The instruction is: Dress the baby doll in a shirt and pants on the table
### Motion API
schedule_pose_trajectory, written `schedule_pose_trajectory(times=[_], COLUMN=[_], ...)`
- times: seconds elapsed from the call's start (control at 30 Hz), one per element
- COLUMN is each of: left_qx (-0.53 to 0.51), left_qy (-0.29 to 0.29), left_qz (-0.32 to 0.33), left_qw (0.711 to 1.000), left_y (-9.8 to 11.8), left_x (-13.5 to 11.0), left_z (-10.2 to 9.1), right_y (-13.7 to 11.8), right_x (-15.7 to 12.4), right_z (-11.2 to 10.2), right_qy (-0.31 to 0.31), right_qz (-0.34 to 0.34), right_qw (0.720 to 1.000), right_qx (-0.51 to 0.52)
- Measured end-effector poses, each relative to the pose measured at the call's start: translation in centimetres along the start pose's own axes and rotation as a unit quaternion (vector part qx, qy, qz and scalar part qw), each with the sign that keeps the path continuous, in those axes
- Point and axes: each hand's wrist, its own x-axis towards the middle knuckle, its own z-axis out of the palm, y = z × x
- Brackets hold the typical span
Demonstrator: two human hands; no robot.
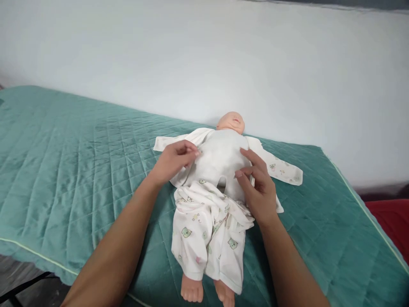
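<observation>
A baby doll [230,121] lies on its back, its head toward the wall. Its torso is covered by a white long-sleeved baby top [220,149], the sleeves spread out to both sides. White baby pants [191,217] with green animal prints are bunched about the hips and thighs, and the bare feet stick out below. My left hand [177,160] is at the torso's left edge, thumb and fingertips brought together; whether cloth is between them is unclear. Over the torso's right side is my right hand [259,185], fingers bent and apart, with no cloth visibly gripped.
A green quilted cover [96,179] with a pale piped edge spreads under the doll. Behind it rises a white wall [191,55]. Something red [388,217] stands past the right edge, and a dark metal leg [25,288] shows at lower left.
</observation>
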Motion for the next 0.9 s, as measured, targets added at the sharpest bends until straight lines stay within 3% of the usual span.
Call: schedule_pose_trajectory(times=[0.1,0.17,0.4,0.53,0.7,0.9], left_qx=[-0.044,-0.015,0.023,0.03,0.019,-0.001], left_qy=[-0.217,-0.313,-0.508,-0.55,-0.531,-0.502], left_qz=[-0.032,-0.05,-0.127,-0.086,-0.038,-0.05], left_qw=[0.975,0.948,0.852,0.83,0.847,0.863], left_y=[1.4,1.8,2.5,2.7,2.0,1.8], left_x=[-0.8,-1.1,-1.4,-1.5,-1.4,-1.5], left_z=[0.1,-0.3,-1.3,-1.1,-1.1,-1.2], right_y=[-0.5,-0.7,-1.2,-1.4,-1.4,-1.5], right_x=[0.2,0.4,0.6,0.7,0.7,0.7], right_z=[-0.3,-0.5,-0.8,-0.6,-0.7,-0.8], right_qy=[-0.086,-0.131,-0.221,-0.224,-0.236,-0.241], right_qz=[-0.035,-0.039,-0.039,-0.047,-0.043,-0.044], right_qw=[0.996,0.991,0.974,0.972,0.969,0.968], right_qx=[0.005,0.004,-0.032,-0.048,-0.06,-0.057])
